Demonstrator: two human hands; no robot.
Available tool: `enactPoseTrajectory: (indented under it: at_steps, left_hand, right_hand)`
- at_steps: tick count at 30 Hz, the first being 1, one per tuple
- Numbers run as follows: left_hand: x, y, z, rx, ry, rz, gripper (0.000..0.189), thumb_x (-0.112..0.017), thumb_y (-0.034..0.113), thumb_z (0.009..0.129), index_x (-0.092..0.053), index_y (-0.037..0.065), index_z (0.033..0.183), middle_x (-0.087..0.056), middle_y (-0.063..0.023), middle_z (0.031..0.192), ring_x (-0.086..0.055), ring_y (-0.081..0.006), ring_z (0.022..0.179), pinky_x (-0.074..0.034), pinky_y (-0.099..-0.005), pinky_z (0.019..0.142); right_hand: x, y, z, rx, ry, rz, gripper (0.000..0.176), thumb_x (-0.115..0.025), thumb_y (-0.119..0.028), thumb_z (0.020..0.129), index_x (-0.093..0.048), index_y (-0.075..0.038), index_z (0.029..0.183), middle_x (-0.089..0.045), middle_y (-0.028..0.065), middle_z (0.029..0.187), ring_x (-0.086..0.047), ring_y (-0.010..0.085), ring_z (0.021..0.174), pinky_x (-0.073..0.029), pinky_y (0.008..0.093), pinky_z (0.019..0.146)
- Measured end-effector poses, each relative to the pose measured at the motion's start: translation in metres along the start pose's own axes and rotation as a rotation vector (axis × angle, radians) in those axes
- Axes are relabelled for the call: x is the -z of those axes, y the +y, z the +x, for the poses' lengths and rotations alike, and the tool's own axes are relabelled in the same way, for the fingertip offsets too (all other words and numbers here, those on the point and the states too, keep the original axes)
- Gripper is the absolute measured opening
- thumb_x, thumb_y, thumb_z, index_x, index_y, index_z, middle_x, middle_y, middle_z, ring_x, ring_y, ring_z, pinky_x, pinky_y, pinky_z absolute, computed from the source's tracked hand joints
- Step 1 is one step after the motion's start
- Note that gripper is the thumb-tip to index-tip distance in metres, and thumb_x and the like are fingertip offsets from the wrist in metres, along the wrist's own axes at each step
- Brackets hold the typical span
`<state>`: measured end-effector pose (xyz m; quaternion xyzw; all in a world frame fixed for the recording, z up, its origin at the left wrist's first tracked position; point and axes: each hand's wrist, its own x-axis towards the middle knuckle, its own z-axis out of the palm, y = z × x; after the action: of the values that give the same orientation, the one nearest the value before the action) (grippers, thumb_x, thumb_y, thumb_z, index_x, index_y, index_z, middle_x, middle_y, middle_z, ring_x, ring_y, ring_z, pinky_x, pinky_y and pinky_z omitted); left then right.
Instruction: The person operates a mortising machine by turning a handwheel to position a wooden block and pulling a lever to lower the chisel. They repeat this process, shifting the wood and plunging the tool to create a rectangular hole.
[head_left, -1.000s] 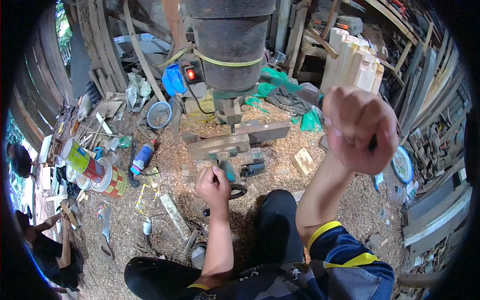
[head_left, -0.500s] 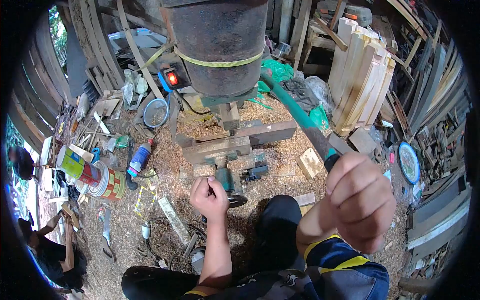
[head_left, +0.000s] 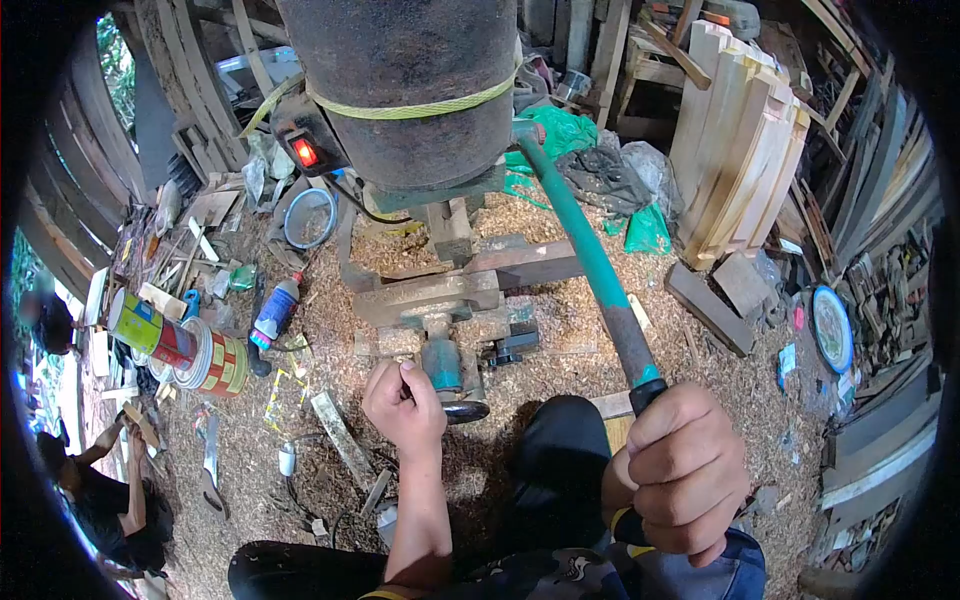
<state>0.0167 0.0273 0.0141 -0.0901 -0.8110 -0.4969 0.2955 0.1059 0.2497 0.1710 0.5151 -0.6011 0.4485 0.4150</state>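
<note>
My right hand (head_left: 690, 475) is wrapped round the black grip at the end of a long green lever (head_left: 590, 250). The lever runs up to a large dark machine body (head_left: 415, 90) with a yellow strap around it. My left hand (head_left: 405, 405) is curled into a fist beside a green metal cylinder (head_left: 440, 365) and a black handwheel (head_left: 466, 411). What its fingers hold, if anything, is hidden. Beyond it, a wooden block (head_left: 425, 300) lies across under the machine, with a darker wooden piece (head_left: 525, 265) behind.
A red-lit switch (head_left: 305, 152) is on the machine's left side. Wood shavings cover the floor. Stacked buckets (head_left: 215, 365), a bottle (head_left: 277, 310) and a saw (head_left: 211, 465) lie left. Shaped boards (head_left: 740, 150) stand right. Another person (head_left: 95, 490) handles wood at far left.
My right hand has moved down and left with the lever, which now looks steeper. The view has shifted slightly. My left hand stays curled near the handwheel.
</note>
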Motion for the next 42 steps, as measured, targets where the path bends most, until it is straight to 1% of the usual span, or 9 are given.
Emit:
enactPoseTrajectory:
  at_steps: [6, 12, 15, 18, 20, 29, 31, 36, 42]
  left_hand:
    - [-0.003, 0.009, 0.004, 0.000, -0.001, -0.072, 0.034, -0.054, 0.003, 0.097, -0.039, -0.003, 0.067, -0.036, -0.0062, 0.061, -0.033, -0.0150, 0.057, -0.022, -0.0370, 0.055]
    - [-0.001, 0.006, 0.003, 0.046, -0.044, -0.098, 0.039, -0.054, 0.002, 0.099, -0.031, 0.000, 0.068, -0.031, -0.0022, 0.063, -0.029, -0.0114, 0.061, -0.019, -0.0359, 0.056]
    - [-0.002, 0.009, 0.002, 0.056, -0.039, -0.096, 0.040, -0.053, 0.003, 0.100, -0.030, 0.000, 0.068, -0.031, -0.0026, 0.063, -0.029, -0.0118, 0.061, -0.020, -0.0356, 0.056]
    - [-0.001, 0.008, 0.001, 0.043, -0.031, -0.114, 0.039, -0.053, 0.003, 0.100, -0.031, 0.000, 0.068, -0.031, -0.0030, 0.063, -0.029, -0.0119, 0.061, -0.020, -0.0360, 0.056]
    - [0.000, 0.003, 0.000, 0.042, -0.022, -0.096, 0.038, -0.053, 0.004, 0.100, -0.033, -0.001, 0.068, -0.032, -0.0034, 0.063, -0.030, -0.0121, 0.061, -0.021, -0.0362, 0.056]
    - [0.005, -0.009, 0.003, 0.088, -0.076, -0.107, 0.035, -0.054, 0.007, 0.101, -0.043, -0.003, 0.069, -0.040, -0.0051, 0.061, -0.037, -0.0120, 0.059, -0.030, -0.0361, 0.055]
    - [0.004, -0.011, 0.004, 0.146, -0.116, -0.106, 0.031, -0.061, 0.009, 0.096, -0.050, -0.005, 0.070, -0.046, -0.0162, 0.061, -0.045, -0.0259, 0.054, -0.036, -0.0407, 0.055]
    - [0.009, -0.009, 0.005, 0.186, -0.172, -0.099, 0.037, -0.063, 0.019, 0.098, -0.054, -0.005, 0.071, -0.052, -0.0200, 0.062, -0.049, -0.0318, 0.053, -0.040, -0.0417, 0.056]
    - [0.009, -0.005, 0.004, 0.215, -0.123, -0.081, 0.037, -0.065, 0.024, 0.098, -0.061, -0.004, 0.075, -0.056, -0.0219, 0.064, -0.055, -0.0357, 0.056, -0.045, -0.0421, 0.059]
  right_hand:
    - [-0.012, 0.002, -0.015, 0.058, 0.131, -0.049, 0.039, -0.050, -0.026, 0.097, -0.053, -0.019, 0.059, -0.048, -0.0051, 0.054, -0.052, 0.0094, 0.049, -0.046, 0.0286, 0.057]
    - [-0.002, 0.005, -0.014, 0.023, -0.118, 0.000, 0.031, -0.054, -0.021, 0.090, -0.053, -0.017, 0.059, -0.049, -0.0037, 0.055, -0.054, 0.0115, 0.051, -0.046, 0.0287, 0.057]
    - [-0.021, 0.007, -0.018, 0.105, 0.161, 0.033, 0.034, -0.054, -0.023, 0.089, -0.046, -0.018, 0.056, -0.045, -0.0028, 0.052, -0.049, 0.0138, 0.045, -0.046, 0.0365, 0.057]
    - [-0.018, 0.005, -0.020, 0.107, 0.186, 0.020, 0.040, -0.049, -0.023, 0.096, -0.044, -0.019, 0.056, -0.044, -0.0030, 0.052, -0.048, 0.0138, 0.044, -0.044, 0.0355, 0.056]
    - [-0.005, 0.000, -0.025, 0.037, -0.048, -0.016, 0.030, -0.054, -0.021, 0.090, -0.054, -0.017, 0.060, -0.051, -0.0032, 0.057, -0.055, 0.0122, 0.052, -0.047, 0.0293, 0.059]
    - [-0.012, -0.004, -0.020, 0.038, 0.000, -0.010, 0.055, -0.045, -0.036, 0.106, -0.052, -0.011, 0.057, -0.052, 0.0009, 0.056, -0.052, 0.0183, 0.049, -0.042, 0.0349, 0.054]
    - [-0.018, -0.007, -0.020, -0.013, 0.117, -0.027, 0.056, -0.045, -0.036, 0.106, -0.051, -0.011, 0.056, -0.051, 0.0010, 0.056, -0.052, 0.0192, 0.049, -0.042, 0.0361, 0.054]
    - [-0.028, -0.017, -0.002, -0.110, 0.225, -0.045, 0.066, -0.046, -0.041, 0.107, -0.045, -0.009, 0.050, -0.043, 0.0014, 0.047, -0.046, 0.0209, 0.042, -0.040, 0.0369, 0.053]
    - [-0.017, -0.010, 0.044, -0.104, 0.302, -0.003, 0.064, -0.046, -0.046, 0.105, -0.043, -0.010, 0.052, -0.047, 0.0026, 0.050, -0.043, 0.0217, 0.044, -0.037, 0.0393, 0.054]
